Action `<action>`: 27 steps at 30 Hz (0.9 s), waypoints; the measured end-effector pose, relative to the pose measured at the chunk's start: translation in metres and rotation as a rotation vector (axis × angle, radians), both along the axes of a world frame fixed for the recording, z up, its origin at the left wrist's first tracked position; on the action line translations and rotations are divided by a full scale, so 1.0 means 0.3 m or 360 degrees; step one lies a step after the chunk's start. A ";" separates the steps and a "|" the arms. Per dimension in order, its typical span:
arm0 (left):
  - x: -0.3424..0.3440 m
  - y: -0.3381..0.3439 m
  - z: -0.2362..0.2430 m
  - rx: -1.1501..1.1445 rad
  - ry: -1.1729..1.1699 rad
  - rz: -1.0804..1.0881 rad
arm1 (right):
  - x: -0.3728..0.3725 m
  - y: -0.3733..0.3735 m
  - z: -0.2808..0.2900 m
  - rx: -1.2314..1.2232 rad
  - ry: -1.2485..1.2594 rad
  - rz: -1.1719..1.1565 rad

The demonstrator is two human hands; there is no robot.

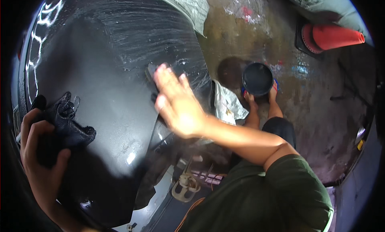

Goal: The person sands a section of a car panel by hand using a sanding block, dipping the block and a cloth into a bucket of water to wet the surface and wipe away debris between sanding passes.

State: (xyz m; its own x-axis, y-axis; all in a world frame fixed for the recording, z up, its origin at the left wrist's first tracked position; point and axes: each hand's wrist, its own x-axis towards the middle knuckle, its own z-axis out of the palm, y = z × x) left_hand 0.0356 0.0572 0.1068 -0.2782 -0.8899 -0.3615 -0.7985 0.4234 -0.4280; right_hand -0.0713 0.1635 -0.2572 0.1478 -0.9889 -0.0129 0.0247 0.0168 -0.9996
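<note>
Head view: clutching a wet black cloth (68, 125) in the left hand (38, 145) with curled fingers, at the left side of the glossy black panel (100, 115). Laying the right hand (178, 105) near the panel's right edge, over a grey piece (151, 72), mostly hidden; cannot tell whether gripped. Right of the panel, a black bucket (258, 78); farther right, a red cone (335, 36).

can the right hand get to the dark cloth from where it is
Probably yes: only an open stretch of the black panel seems to lie between the right hand and the dark cloth, though the left hand has its fingers curled around the far side.
</note>
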 end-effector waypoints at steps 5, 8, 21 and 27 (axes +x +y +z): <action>0.003 -0.006 0.008 0.0029 -0.0197 -0.0211 | 0.011 0.074 0.085 -0.0082 -0.0081 0.0029; 0.004 0.007 -0.001 0.0005 -0.0142 -0.0166 | -0.002 0.052 -0.003 0.0185 0.0123 0.0082; -0.017 0.006 -0.003 -0.0008 -0.0132 -0.0169 | -0.002 0.108 0.084 -0.0034 -0.0012 0.0175; -0.067 0.016 -0.020 -0.0105 -0.0049 -0.0127 | 0.004 -0.030 -0.065 0.0387 0.0017 -0.0039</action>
State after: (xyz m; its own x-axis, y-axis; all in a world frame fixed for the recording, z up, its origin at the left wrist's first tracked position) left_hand 0.0155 0.0620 0.1007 -0.3387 -0.8875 -0.3125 -0.7493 0.4553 -0.4809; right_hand -0.0703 0.1544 -0.2768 0.1225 -0.9597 -0.2528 0.0174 0.2567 -0.9663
